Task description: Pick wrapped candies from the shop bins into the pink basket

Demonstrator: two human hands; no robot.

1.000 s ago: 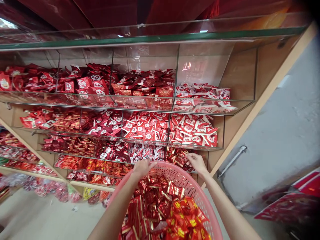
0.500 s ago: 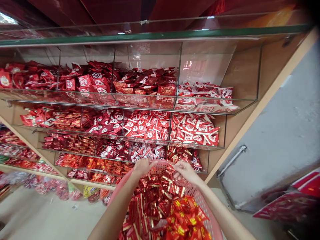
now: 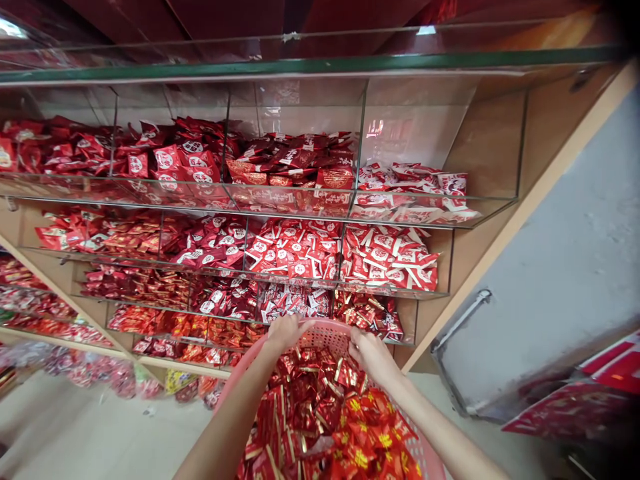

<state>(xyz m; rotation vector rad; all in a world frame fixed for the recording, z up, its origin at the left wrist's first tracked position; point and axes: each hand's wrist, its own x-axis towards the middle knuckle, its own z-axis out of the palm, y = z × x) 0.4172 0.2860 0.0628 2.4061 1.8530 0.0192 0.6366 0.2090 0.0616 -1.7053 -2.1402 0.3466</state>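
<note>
A pink perforated plastic basket [image 3: 327, 332] is in front of me at the bottom of the head view. It is heaped with small wrapped packets, dark red with gold [image 3: 310, 400] on the left and orange-red with yellow characters [image 3: 367, 433] on the right. My left hand [image 3: 289, 331] is closed over the far rim at its left side, thumb lying along the edge. At the right of the same rim, my right hand [image 3: 371, 353] has its fingers curled over the edge; the fingertips are partly hidden. Both forearms reach across the basket.
Beyond the basket rises a wooden shelf unit with glass-fronted compartments [image 3: 290, 203], filled with red packets [image 3: 295, 250]. Bagged goods [image 3: 120, 379] lie along its foot at the left. On the right are a grey wall [image 3: 565, 267] with a white pipe [image 3: 463, 320] and red printed sheets [image 3: 565, 410].
My right hand has shifted slightly down along the rim, and its fingers are more curled. The left hand stays in place on the rim. The view has moved a little.
</note>
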